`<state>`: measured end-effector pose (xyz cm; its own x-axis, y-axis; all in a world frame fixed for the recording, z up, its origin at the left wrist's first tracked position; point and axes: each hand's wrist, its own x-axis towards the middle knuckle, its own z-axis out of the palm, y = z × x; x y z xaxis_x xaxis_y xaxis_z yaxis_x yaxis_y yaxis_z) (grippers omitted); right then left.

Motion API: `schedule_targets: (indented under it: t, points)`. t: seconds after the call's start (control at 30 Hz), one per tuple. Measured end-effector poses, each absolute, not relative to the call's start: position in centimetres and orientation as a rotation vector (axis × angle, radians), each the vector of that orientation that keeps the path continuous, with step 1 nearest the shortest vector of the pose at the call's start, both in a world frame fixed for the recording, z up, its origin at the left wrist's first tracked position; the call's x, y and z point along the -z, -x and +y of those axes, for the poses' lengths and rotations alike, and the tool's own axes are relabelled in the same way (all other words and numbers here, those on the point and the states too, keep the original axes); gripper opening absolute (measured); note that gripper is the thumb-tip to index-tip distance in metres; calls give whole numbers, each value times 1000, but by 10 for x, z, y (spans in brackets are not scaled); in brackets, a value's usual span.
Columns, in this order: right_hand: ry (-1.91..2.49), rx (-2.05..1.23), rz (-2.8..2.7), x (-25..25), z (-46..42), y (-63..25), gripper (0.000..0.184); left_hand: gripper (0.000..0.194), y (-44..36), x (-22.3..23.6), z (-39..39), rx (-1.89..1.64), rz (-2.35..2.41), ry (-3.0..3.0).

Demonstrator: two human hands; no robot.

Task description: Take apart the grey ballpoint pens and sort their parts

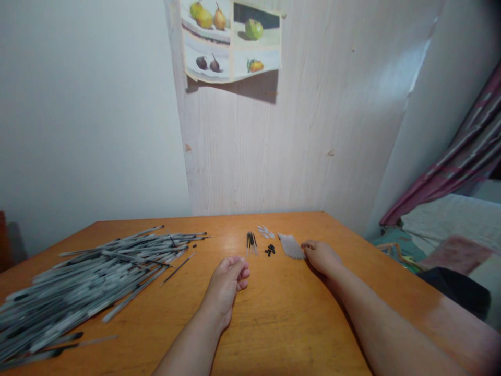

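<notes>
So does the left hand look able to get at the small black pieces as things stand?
Probably yes: the left hand is close to the small black pieces, and bare tabletop leaves their near side free; the right hand is by the clear tubes.

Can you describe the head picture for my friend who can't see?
A person's right hand is beside a row of pale tubes near small black pieces on a wooden table; the left hand is curled nearby. A big heap of pen-like sticks lies at left; fruit pictures hang above.
</notes>
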<state>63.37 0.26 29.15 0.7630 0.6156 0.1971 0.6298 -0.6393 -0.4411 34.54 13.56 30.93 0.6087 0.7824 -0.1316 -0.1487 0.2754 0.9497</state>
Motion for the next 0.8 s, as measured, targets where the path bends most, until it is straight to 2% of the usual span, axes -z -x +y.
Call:
schedule_targets:
  t: [0.47,0.8]
  points:
    - [2472,128,-907,-290,2,-636,32,27,-344,-312,134,-679,677,-1126]
    - [2414,365,-951,-316,6,-600,41,26,-340,-318,138,-702,680,-1111]
